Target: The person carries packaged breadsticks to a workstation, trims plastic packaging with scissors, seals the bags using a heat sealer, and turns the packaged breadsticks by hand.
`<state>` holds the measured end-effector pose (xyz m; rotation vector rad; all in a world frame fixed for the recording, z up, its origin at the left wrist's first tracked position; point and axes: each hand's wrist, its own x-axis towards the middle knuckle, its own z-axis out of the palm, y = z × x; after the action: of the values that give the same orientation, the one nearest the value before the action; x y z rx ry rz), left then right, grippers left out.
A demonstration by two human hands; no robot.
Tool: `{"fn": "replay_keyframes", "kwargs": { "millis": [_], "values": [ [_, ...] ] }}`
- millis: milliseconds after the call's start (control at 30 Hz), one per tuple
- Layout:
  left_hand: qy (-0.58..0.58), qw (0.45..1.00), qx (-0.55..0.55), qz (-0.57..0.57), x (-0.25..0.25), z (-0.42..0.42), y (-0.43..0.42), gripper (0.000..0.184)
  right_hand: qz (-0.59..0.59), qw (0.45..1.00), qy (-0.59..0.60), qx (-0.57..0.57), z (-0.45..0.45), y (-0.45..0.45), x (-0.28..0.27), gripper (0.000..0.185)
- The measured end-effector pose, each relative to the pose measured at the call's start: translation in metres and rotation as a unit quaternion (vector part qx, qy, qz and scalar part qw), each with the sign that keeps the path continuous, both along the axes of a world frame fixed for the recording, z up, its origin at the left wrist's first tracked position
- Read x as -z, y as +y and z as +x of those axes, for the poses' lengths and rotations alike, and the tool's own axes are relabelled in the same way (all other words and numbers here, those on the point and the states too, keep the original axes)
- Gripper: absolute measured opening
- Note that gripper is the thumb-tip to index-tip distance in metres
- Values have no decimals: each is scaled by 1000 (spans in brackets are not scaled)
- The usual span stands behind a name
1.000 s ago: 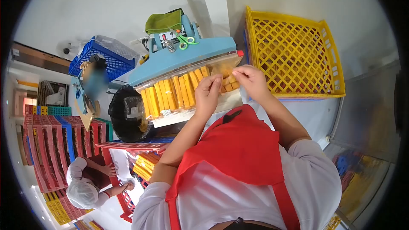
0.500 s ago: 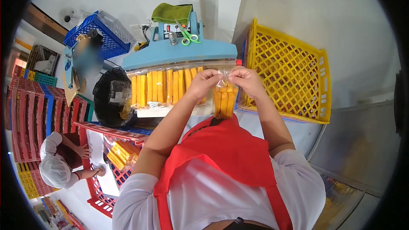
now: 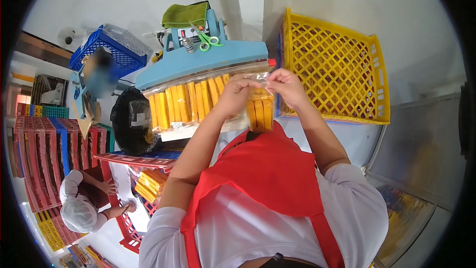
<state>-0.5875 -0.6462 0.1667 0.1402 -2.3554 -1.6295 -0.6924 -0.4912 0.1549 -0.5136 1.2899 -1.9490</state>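
Observation:
A clear plastic bag of yellow sticks (image 3: 261, 115) hangs at the right end of a light-blue bag sealer (image 3: 213, 55). My left hand (image 3: 236, 95) pinches the top of the bag on its left side. Close beside it, my right hand (image 3: 286, 87) pinches the top right corner, fingers closed on the plastic. To the left, several more clear bags of yellow sticks (image 3: 173, 104) lie in a row along the sealer's front edge. My left hand covers the row's right end.
Scissors with green handles (image 3: 210, 42) and a green cloth (image 3: 184, 15) rest on the sealer. At right stands a yellow crate (image 3: 375, 77). A black-lined bin (image 3: 121, 124) and red crate (image 3: 130, 158) are at left. A co-worker in a white cap (image 3: 80, 213) leans over the red crate.
The view has shifted and tilted slightly. My hands have brought the bag's top closer to the sealer's edge, and the plastic between my fingers now looks more folded.

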Motion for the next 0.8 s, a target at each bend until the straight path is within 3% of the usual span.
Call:
{"fn": "replay_keyframes", "kwargs": {
  "millis": [67, 133, 167, 233, 367, 467, 533, 667, 733, 800],
  "values": [
    [-5, 999, 49, 9, -13, -2, 0, 15, 2, 1000, 8, -23, -2, 1, 2, 9],
    [-147, 983, 52, 97, -21, -2, -1, 20, 80, 988, 122, -43, -6, 1, 3, 13],
    [-150, 983, 53, 96, -21, -3, -1, 20, 79, 989, 119, -42, -9, 1, 3, 13],
    [-155, 986, 44, 38, -17, -5, -1, 20, 103, 956, 274, -32, -13, 2, 0, 15],
    [-112, 990, -3, 80, 4, -11, 7, 19, 127, 979, 158, -33, -16, 4, 10, 16],
    [-105, 992, 2, 66, 1, -13, 10, 19, 23, 996, 80, -11, -13, 9, 13, 12],
    [-92, 995, 31, 8, 0, -16, 9, 17, 112, 979, 158, -55, -15, 12, 21, 15],
    [-94, 995, -16, 9, 9, -17, 20, 19, 104, 973, 206, -20, -17, 11, 38, 18],
    [-51, 993, -59, 95, 38, -16, 26, 27, 44, 996, -64, 54, -18, 4, 50, 15],
    [-69, 987, -98, 110, 56, -18, 39, 28, 29, 988, -135, 73, -17, -3, 65, 12]
  ]
}}
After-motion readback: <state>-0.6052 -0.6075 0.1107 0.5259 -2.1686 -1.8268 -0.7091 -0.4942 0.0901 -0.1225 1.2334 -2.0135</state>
